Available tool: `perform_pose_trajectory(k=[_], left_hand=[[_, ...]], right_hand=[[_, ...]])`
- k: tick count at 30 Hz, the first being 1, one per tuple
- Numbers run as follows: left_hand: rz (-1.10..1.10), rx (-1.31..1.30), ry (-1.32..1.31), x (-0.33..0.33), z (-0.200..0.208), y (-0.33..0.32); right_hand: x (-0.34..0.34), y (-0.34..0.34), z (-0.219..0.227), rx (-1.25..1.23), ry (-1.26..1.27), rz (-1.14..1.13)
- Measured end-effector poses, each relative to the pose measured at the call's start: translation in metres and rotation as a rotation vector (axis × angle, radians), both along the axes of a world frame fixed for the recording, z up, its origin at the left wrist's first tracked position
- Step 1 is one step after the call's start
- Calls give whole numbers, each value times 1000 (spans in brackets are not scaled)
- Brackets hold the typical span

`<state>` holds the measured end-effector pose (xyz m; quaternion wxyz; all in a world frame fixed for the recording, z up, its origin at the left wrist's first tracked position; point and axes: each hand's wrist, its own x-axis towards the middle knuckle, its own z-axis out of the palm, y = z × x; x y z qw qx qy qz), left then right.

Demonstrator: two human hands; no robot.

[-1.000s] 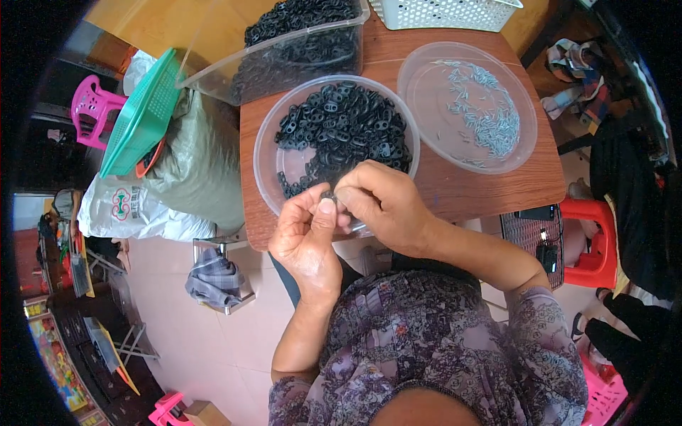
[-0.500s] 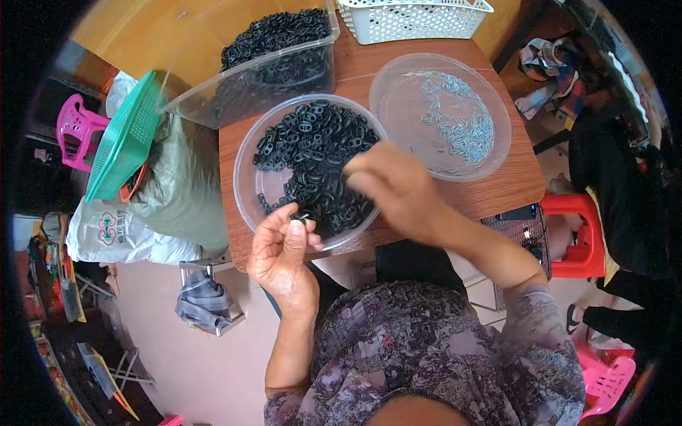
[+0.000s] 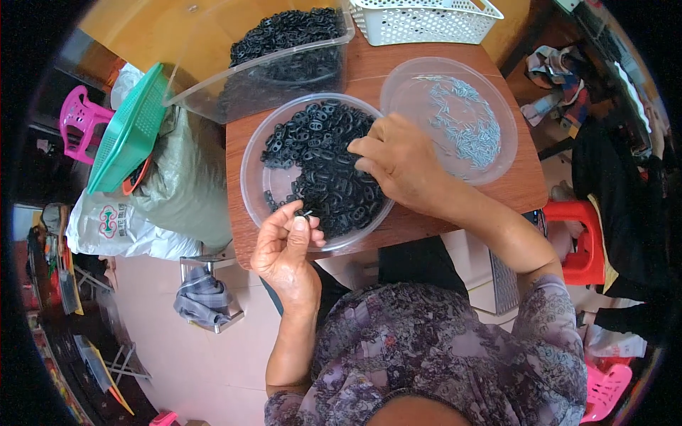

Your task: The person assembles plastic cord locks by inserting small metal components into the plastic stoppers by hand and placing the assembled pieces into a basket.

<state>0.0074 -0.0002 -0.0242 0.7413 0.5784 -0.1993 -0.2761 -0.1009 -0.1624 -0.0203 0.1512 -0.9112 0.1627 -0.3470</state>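
Note:
My left hand (image 3: 290,245) is closed in a pinch at the near rim of a clear round tub (image 3: 246,181). Between its thumb and fingertips is a small black piece with a thin silvery pin (image 3: 307,213) showing. Many small black plastic pieces with two holes (image 3: 327,163) fill most of that tub. Above the tub's right side hovers my right hand (image 3: 401,160), fingers curled together; whatever they hold, if anything, is hidden. To its right, a second shallow round tub (image 3: 405,82) contains many thin silvery pins (image 3: 472,131).
A large clear bin (image 3: 284,60) heaped with black pieces stands at the back left of the wooden table (image 3: 362,67). Behind the tubs sits a white perforated basket (image 3: 430,25). Green baskets (image 3: 131,135) and sacks (image 3: 188,184) lie left; a red stool (image 3: 572,238) stands right.
My right hand has shifted slightly right, and its fingers show more sharply now. The left hand keeps its pinch on the small piece. The whole view has shifted a little.

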Motion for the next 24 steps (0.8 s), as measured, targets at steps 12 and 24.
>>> perform_pose_trajectory(k=[12, 24], left_hand=[[5, -5, 25, 0, 0, -2], [-15, 6, 23, 1, 0, 0]], right_hand=[[44, -7, -10, -213, 168, 36], [53, -9, -13, -167, 204, 93]])
